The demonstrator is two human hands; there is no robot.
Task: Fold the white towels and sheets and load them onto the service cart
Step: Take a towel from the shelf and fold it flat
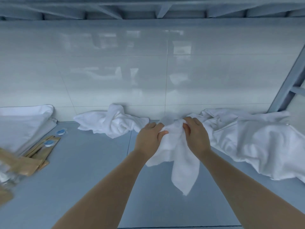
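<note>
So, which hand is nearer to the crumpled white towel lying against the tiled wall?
Left. The left hand is just right of the crumpled white towel, nearly at its edge. The right hand is farther right. Both grip a small white cloth.

My fingertips (186, 128) vanish into the bunched small towel (179, 151). At the left edge, blurred clear bottles (6, 177) and tan paper packets (21, 164) run out of view. The right edge cuts off the crumpled sheet (257, 142); the left edge crops the pillow (23, 124).

Crumpled towel (113, 123) left, sheet (257, 142) right, against wall (148, 71).
</note>
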